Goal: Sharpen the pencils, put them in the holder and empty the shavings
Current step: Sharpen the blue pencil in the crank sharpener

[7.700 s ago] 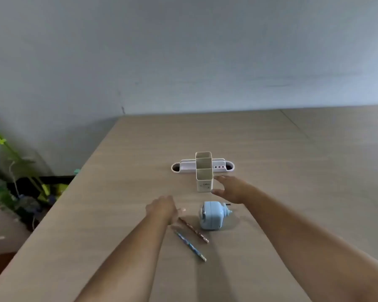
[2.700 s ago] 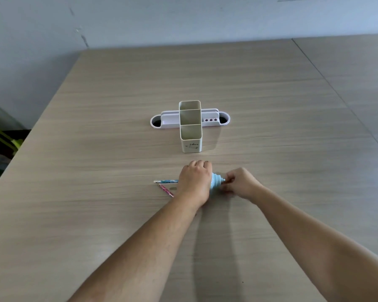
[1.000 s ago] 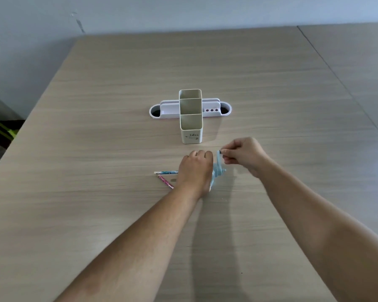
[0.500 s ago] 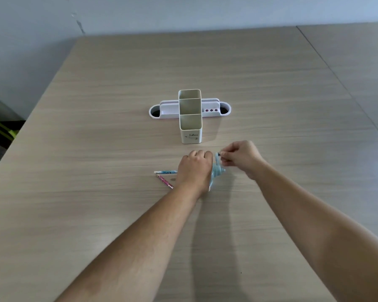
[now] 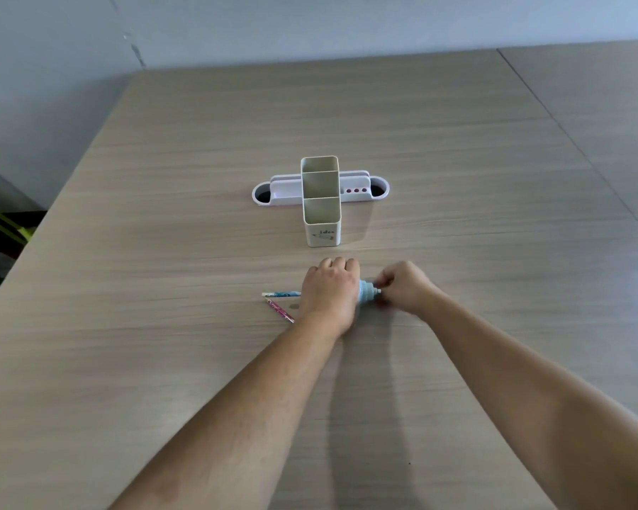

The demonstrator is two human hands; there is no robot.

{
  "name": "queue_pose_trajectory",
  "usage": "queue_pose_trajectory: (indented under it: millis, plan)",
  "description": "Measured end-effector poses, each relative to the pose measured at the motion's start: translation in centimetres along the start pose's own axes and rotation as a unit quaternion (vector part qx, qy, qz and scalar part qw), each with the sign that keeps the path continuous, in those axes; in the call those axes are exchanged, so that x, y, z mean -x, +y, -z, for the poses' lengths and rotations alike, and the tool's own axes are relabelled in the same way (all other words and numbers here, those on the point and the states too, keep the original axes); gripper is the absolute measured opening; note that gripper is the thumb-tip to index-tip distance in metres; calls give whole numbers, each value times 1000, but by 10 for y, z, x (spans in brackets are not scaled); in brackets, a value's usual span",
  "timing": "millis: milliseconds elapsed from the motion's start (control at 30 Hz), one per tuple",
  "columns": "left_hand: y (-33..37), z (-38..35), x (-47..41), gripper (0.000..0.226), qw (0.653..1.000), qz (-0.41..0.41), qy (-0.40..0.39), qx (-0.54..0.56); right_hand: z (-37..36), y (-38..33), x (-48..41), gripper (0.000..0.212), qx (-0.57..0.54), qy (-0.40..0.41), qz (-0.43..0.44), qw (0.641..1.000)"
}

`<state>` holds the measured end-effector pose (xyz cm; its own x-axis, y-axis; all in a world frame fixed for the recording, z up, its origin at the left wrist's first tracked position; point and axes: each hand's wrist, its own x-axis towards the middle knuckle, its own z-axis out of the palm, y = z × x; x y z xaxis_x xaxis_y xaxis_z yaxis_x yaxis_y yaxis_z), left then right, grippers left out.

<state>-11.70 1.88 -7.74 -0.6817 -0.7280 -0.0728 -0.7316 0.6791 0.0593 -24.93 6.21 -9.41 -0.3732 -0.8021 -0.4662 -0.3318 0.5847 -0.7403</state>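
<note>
My left hand [image 5: 330, 290] lies closed over a light blue pencil sharpener [image 5: 366, 293] on the wooden table [image 5: 163, 252], hiding most of it. My right hand [image 5: 402, 287] pinches the crank at the sharpener's right end, low beside the body. A blue pencil [image 5: 281, 294] sticks out to the left from under my left hand, its far end hidden. A red pencil [image 5: 280, 310] lies loose on the table just below it. The cream and white pencil holder [image 5: 321, 200] stands upright behind my hands, its compartments showing nothing inside.
The table's left edge [image 5: 34, 248] drops off to a dark floor area with green objects [image 5: 1, 230]. A seam [image 5: 575, 141] runs along the right side where another tabletop joins. A grey wall [image 5: 310, 23] stands behind the table.
My right hand has swung the crank from its raised position down to the sharpener's side. My left hand, the sharpener and both pencils stay in place.
</note>
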Motion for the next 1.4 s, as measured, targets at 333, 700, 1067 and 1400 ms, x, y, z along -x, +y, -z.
queue_pose_trajectory:
  millis: [333, 700, 1067, 1400]
  plan:
    - [0, 0, 2, 45, 1000, -4, 8, 13, 24, -18, -5, 9, -254, -6, 14, 967]
    - [-2, 0, 3, 45, 1000, -12, 8, 13, 42, -13, 10, 13, -277, -121, 9, 953]
    - [1, -2, 0, 45, 1000, 5, 1, -6, 28, 15, 25, 19, -195, -248, -89, 945]
    - [1, 1, -2, 43, 1000, 10, -2, -2, 0, 1, 0, 26, -49, 18, -38, 998]
